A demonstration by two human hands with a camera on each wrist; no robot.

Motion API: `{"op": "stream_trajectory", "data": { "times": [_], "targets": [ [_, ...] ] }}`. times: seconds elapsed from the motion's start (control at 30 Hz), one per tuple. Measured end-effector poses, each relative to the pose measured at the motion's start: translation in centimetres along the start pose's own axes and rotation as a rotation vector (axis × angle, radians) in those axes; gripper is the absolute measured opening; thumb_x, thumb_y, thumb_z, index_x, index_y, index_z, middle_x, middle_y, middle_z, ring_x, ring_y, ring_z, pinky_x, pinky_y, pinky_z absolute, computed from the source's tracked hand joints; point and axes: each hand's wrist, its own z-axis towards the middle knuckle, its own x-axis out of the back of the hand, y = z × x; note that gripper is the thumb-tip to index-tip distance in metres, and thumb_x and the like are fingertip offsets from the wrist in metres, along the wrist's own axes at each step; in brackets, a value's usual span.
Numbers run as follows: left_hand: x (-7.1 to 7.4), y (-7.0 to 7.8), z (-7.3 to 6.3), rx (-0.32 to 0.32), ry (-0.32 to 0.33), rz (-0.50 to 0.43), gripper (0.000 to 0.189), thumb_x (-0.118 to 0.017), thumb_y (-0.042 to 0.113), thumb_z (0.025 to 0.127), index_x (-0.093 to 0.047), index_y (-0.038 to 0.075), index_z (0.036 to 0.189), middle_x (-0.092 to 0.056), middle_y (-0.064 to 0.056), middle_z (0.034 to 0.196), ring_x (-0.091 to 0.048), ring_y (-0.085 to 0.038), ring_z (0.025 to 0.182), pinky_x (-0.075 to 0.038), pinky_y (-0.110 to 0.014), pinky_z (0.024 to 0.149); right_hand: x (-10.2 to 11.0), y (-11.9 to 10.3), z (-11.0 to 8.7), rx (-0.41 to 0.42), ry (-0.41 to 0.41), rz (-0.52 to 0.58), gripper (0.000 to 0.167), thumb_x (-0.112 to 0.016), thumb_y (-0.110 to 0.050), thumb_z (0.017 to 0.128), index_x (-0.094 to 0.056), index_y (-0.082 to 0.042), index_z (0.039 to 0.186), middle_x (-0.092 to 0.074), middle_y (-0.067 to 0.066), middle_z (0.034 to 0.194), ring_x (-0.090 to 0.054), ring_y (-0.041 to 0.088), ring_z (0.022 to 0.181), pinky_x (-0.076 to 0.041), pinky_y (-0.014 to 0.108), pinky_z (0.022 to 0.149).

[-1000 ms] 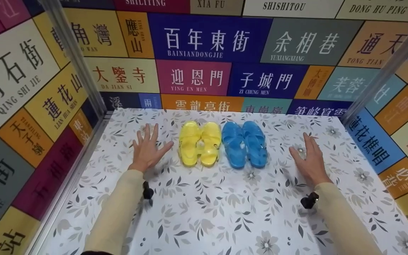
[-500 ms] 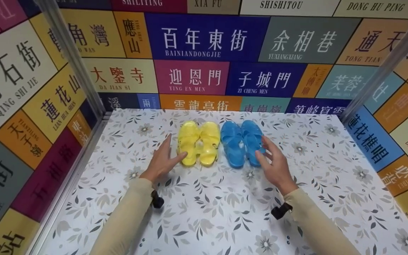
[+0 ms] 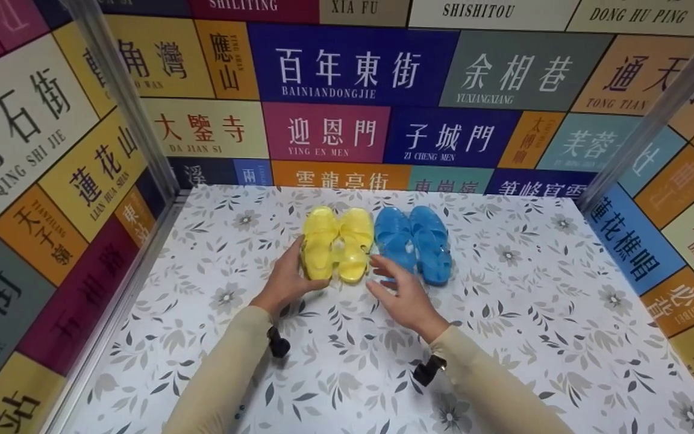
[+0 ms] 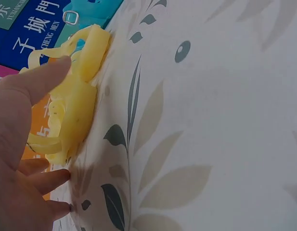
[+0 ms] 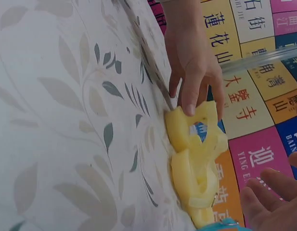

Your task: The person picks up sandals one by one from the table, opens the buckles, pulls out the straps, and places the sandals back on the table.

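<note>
A pair of yellow sandals (image 3: 321, 241) lies side by side on the table, toes pointing away. Close on their right is a pair of blue sandals (image 3: 432, 262) with buckled straps. My left hand (image 3: 287, 278) is at the outer side of the left yellow sandal, its thumb (image 5: 189, 98) by the heel and its fingers spread along the side; whether they press on it I cannot tell. The right hand (image 3: 406, 295) hovers by the right yellow sandal's heel with relaxed fingers, holding nothing, and hides part of the left blue sandal.
The table (image 3: 335, 374) wears a white cloth with grey leaves and flowers. Colourful sign-covered walls (image 3: 353, 66) rise at the back and both sides, with metal posts (image 3: 142, 114) in the corners. Dark cameras (image 3: 428, 369) sit on both wrists.
Both hands have come inward: the left moved right to the yellow sandals, while the right crossed left past the blue sandals. The sandals have stayed in place.
</note>
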Motion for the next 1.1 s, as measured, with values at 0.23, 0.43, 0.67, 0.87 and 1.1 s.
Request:
{"op": "stream_trajectory", "data": {
  "times": [0.23,0.43,0.67,0.87,1.1],
  "targets": [
    [-0.5,-0.3,0.2,-0.06,0.004,-0.007,0.12,-0.096,0.014,0.075,-0.02,0.009,0.168,-0.033,-0.012,0.17,-0.032,-0.03,0.156,-0.023,-0.047,0.128,-2.6,0.0,1.2,-0.094,-0.131,0.055,0.058,-0.065,-0.019,0.105,-0.045,0.0,0.156,-0.048,0.019,0.159,-0.051,0.042,0.141,-0.044,0.056,0.115],
    [-0.7,-0.3,0.2,-0.076,0.013,0.022,0.118,-0.095,0.013,0.076,-0.019,0.007,0.167,-0.035,-0.017,0.168,-0.036,-0.034,0.153,-0.025,-0.05,0.127,-4.1,0.6,2.2,-0.165,-0.17,0.057,0.06,-0.063,-0.023,0.106,-0.042,-0.001,0.158,-0.045,0.016,0.162,-0.052,0.037,0.142,-0.047,0.049,0.113],
    [-0.6,-0.1,0.2,-0.094,0.032,0.022,0.117,-0.094,0.006,0.074,-0.023,0.006,0.166,-0.042,-0.019,0.163,-0.042,-0.036,0.149,-0.028,-0.051,0.125,-5.1,1.0,3.0,-0.194,-0.187,0.067,0.063,-0.062,-0.025,0.106,-0.039,-0.003,0.161,-0.04,0.018,0.165,-0.049,0.037,0.145,-0.044,0.051,0.116],
    [-0.5,-0.2,0.5,-0.092,0.043,0.024,0.112,-0.09,0.0,0.074,-0.026,0.007,0.166,-0.043,-0.017,0.163,-0.041,-0.035,0.15,-0.027,-0.05,0.126,-6.2,0.9,3.6,-0.218,-0.188,0.079,0.064,-0.062,-0.023,0.105,-0.038,-0.002,0.161,-0.042,0.018,0.164,-0.05,0.037,0.144,-0.043,0.049,0.117],
    [-0.6,-0.1,0.6,-0.022,0.027,0.002,0.114,-0.089,-0.003,0.073,-0.026,0.011,0.167,-0.042,-0.013,0.165,-0.04,-0.032,0.152,-0.026,-0.047,0.127,-7.3,1.3,3.8,-0.261,-0.204,0.057,0.073,-0.064,-0.024,0.104,-0.029,-0.002,0.164,-0.039,0.022,0.164,-0.047,0.039,0.146,-0.04,0.049,0.119]
  ]
}}
